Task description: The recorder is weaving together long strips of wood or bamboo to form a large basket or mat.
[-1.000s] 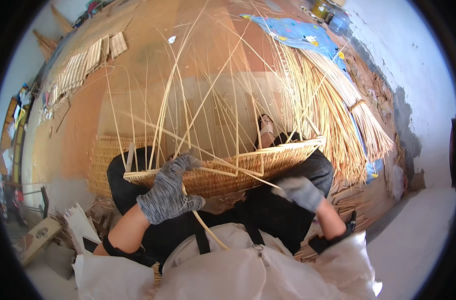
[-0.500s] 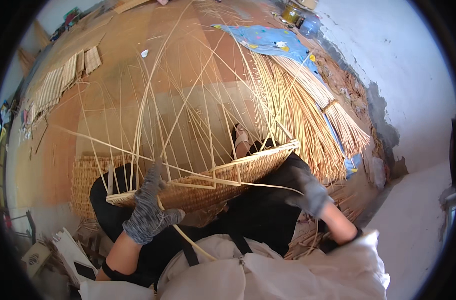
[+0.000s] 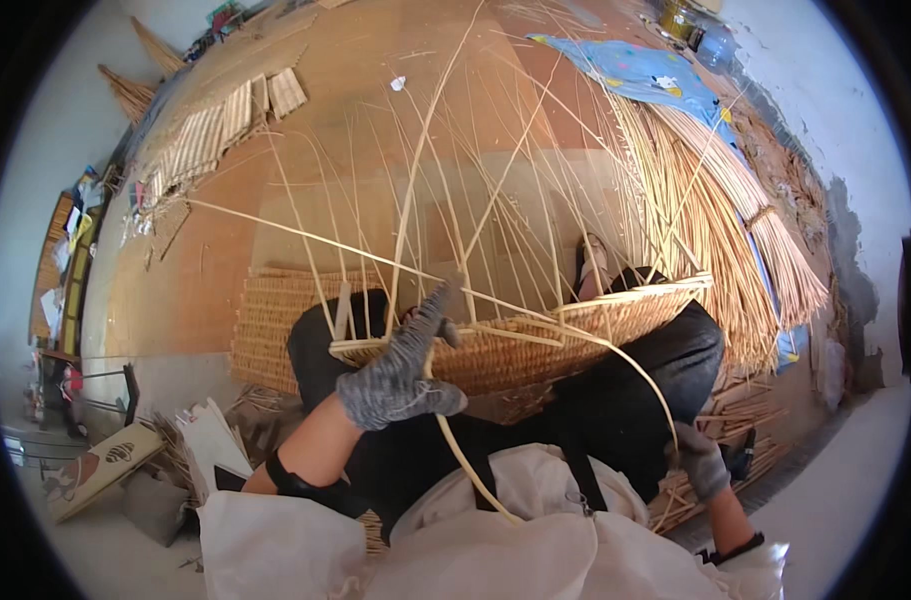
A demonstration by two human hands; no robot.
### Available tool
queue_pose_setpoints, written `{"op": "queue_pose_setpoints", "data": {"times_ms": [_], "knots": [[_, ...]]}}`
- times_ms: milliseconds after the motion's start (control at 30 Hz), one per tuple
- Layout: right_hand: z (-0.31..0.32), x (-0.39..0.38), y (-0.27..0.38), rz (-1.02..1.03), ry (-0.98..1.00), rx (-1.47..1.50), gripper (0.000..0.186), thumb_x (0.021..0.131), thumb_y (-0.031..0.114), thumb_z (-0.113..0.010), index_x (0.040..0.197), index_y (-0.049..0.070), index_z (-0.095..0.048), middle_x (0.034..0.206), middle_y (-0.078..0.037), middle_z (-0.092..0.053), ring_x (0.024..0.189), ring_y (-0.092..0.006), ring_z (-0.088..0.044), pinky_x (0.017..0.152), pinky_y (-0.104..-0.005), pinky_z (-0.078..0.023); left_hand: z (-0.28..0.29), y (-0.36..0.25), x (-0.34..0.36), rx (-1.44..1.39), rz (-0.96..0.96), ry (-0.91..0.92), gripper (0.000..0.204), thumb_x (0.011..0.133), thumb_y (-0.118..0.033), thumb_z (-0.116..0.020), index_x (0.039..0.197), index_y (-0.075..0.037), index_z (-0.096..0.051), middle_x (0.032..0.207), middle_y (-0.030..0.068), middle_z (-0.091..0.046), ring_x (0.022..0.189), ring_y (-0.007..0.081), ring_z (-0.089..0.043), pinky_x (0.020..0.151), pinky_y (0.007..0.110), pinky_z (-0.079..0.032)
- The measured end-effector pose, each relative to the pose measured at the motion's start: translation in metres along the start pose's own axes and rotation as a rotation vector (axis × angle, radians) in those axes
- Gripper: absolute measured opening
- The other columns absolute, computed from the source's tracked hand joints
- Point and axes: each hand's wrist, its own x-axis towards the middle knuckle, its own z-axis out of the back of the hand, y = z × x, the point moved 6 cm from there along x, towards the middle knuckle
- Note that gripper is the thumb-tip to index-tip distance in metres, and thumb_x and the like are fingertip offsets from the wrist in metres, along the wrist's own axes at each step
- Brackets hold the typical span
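Across my lap lies a half-woven wicker basket (image 3: 515, 358), its thin upright stakes fanning away from me. My left hand (image 3: 400, 370), in a grey knit glove, grips the basket's near-left edge, its index finger stretched along the crossing rods and its thumb on the near side. From under that hand a thick pale rod (image 3: 465, 470) runs down toward my body. A long, thin weaving rod (image 3: 630, 362) leaves the rim and bends right and down to my right hand (image 3: 697, 462). That gloved hand is closed around the rod, low beside my right knee.
At the right, bundles of peeled rods (image 3: 715, 220) lie on a blue patterned cloth (image 3: 635, 72). A woven panel (image 3: 265, 325) sits beyond my left knee. Flat slatted pieces (image 3: 215, 125) lie far left. Cut sticks (image 3: 745, 420) litter the right floor near the wall (image 3: 825, 110).
My right hand has moved down and outward, drawing the weaving rod into a long curve. The left hand keeps its hold on the basket. The whole view has shifted, so things appear farther right.
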Motion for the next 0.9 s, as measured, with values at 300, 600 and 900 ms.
{"op": "queue_pose_setpoints", "data": {"times_ms": [300,600,900], "knots": [[-0.149,0.135,0.157,0.597,0.19,-0.386,0.022,0.079,0.015,-0.06,0.1,0.009,-0.062,0.079,-0.01,-0.062,0.069,-0.0214,-0.06,0.067,-0.0299,-0.049,0.007,0.017,-0.011,-0.039,-0.103,0.028,0.106,0.056,-0.026,-0.08,0.138,-0.004,-0.015,0.093,0.0075,-0.046,0.082,0.019,-0.046,0.086,0.032,-0.037],[-0.165,0.159,0.253,0.745,0.432,-0.994,0.039,0.076,0.028,-0.062,0.107,0.004,-0.057,0.094,-0.014,-0.061,0.08,-0.0312,-0.061,0.069,-0.0352,-0.049,0.009,0.004,-0.01,-0.086,-0.069,0.027,0.105,0.059,-0.024,-0.078,0.138,-0.005,-0.012,0.135,0.0116,-0.034,0.081,0.0176,-0.042,0.077,0.03,-0.039],[-0.053,0.386,0.468,0.746,-0.365,-0.821,0.018,0.081,0.015,-0.05,0.093,0.005,-0.057,0.087,-0.01,-0.059,0.079,-0.0205,-0.057,0.07,-0.0322,-0.045,0.004,-0.002,-0.008,-0.122,-0.024,-0.096,0.082,0.064,-0.008,-0.067,0.134,-0.005,-0.023,0.128,0.0105,-0.041,0.087,0.0183,-0.047,0.082,0.032,-0.04]]}}
